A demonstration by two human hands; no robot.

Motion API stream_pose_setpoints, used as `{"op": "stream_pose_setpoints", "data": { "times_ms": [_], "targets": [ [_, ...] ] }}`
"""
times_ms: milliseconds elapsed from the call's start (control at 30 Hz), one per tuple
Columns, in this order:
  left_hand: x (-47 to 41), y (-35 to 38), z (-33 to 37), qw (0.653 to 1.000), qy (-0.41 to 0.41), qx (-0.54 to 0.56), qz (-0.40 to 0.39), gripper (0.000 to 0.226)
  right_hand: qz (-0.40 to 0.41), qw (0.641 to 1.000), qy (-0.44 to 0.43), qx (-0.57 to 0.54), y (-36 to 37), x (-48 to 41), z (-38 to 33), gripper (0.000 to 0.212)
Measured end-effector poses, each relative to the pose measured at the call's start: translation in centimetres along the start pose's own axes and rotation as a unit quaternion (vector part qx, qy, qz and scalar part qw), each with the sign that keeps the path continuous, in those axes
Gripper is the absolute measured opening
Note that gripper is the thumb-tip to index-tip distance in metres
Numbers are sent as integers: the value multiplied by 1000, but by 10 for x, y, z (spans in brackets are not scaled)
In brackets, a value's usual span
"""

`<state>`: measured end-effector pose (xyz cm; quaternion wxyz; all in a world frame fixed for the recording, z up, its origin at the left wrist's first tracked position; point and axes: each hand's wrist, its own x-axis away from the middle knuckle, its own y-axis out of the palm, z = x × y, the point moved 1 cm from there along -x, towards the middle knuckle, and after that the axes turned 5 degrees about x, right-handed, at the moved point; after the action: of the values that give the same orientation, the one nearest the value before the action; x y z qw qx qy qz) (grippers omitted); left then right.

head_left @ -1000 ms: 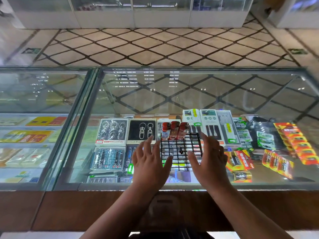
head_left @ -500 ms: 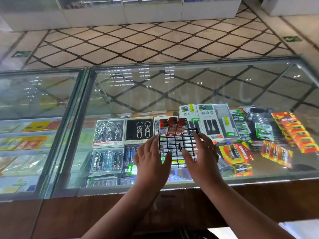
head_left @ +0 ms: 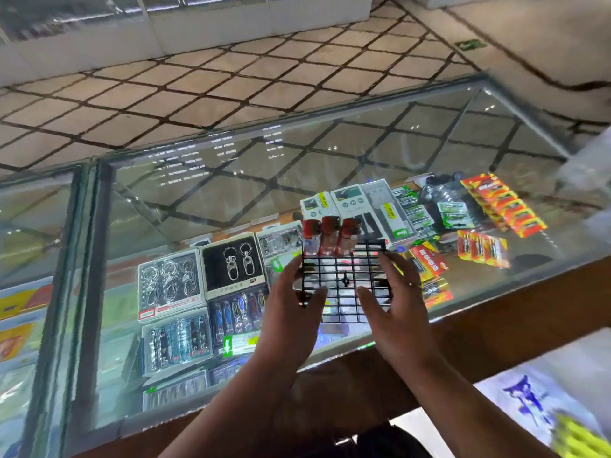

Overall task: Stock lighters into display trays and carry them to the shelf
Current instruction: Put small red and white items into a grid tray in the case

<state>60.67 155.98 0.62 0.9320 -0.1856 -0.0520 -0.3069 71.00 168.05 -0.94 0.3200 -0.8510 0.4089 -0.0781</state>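
Left hand (head_left: 291, 310), right hand (head_left: 400, 305) grip tray (head_left: 344, 267), covering its edges.

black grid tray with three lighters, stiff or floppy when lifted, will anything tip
Probably stiff and light: the black grid tray is thin open lattice and looks flat between the left hand and right hand. Likely unbalanced, since the three red lighters stand in its far row. They stick up above the cells, so tilting may topple them.

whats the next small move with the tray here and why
Probably lift the tray straight up, kept level. The left hand and right hand both hold its sides, and the three red lighters stand upright only in its far row, so any tilt could tip them onto the glass counter.
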Motion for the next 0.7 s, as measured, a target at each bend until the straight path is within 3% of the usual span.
{"op": "stream_pose_setpoints", "data": {
  "times_ms": [300,700],
  "targets": [
    [5,56,18,988,44,66,-131,53,156,984,89,8,-47,41,30,57],
    [78,207,72,935,118,90,-323,49,333,931,138,50,-188,124,91,49]
  ]
}}
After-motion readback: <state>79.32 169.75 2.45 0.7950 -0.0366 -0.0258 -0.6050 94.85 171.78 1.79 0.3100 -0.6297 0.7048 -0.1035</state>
